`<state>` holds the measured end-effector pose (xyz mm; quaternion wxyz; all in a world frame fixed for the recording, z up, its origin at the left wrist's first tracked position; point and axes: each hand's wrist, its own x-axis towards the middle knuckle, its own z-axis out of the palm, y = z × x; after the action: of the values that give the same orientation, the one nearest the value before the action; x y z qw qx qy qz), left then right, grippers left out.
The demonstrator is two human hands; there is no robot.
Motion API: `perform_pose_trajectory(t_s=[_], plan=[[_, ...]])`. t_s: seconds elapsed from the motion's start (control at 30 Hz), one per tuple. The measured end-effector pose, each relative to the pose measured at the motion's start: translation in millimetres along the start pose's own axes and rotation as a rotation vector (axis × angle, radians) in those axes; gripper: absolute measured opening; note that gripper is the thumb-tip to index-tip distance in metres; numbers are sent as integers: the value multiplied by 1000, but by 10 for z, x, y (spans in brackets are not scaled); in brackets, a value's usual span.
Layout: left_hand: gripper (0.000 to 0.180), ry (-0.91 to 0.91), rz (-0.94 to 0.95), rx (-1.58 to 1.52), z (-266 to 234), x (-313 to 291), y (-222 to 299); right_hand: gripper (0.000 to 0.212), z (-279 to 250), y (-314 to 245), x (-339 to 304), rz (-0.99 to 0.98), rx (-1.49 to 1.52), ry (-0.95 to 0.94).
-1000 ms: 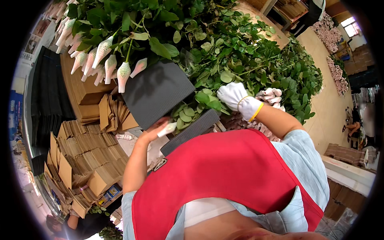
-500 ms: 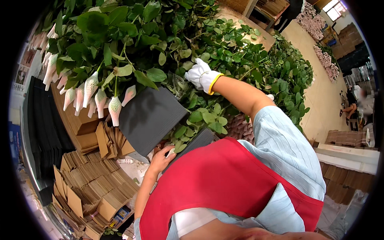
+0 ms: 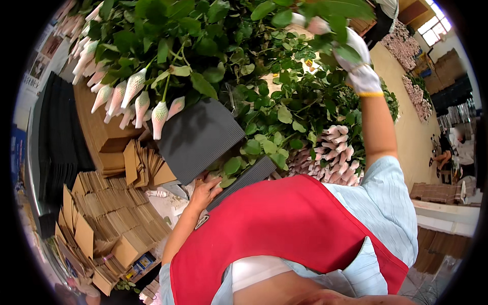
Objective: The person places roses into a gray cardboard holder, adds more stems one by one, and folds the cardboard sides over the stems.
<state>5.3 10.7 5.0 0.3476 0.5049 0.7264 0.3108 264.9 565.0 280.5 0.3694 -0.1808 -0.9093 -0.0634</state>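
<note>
My bare left hand is at the lower end of a dark grey corrugated sheet, its fingers curled against green leaves. Whatever it grips is hidden there. A second corrugated strip lies on the near side of these leaves, against my red apron. My right hand, in a white glove with a yellow cuff, is raised at the far right over the heaped foliage. It is closed on a leafy rose stem, whose leaves are smeared by motion. A pale sleeved bud shows beside the glove.
Sleeved roses jut out at the left, with more pink sleeved buds right of the sheets. Folded cardboard and black sheets are stacked at left. Another person sits far right; piled roses line the floor behind.
My right hand has swung up and to the right out of the foliage, with leaves now at its fingers. The pink buds beneath that arm are uncovered. My left hand stays at the sheet.
</note>
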Motion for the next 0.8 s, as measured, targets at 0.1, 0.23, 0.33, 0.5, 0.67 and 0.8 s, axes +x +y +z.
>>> perform_pose_trajectory(t_s=[0.1, 0.23, 0.33, 0.5, 0.67, 0.8], plan=[[39, 13, -62, -41, 14, 8, -4, 22, -312, -452, -154, 144, 287, -336], [54, 165, -109, 7, 76, 33, -1, 34, -175, -1352, -440, -344, 49, -572], [65, 135, -302, -54, 137, 25, 35, 33, 543, -1853, -705, -236, 116, -917], [63, 423, 92, 80, 163, -1, 202, 18, 1390, -1731, -1032, -263, -91, -1006], [60, 292, 91, 393, -101, 24, 370, 16, 1302, -1880, -952, -571, -161, -1014], [44, 55, -80, 173, -252, 190, 395, 24, 621, -2385, -431, -477, -301, -935]])
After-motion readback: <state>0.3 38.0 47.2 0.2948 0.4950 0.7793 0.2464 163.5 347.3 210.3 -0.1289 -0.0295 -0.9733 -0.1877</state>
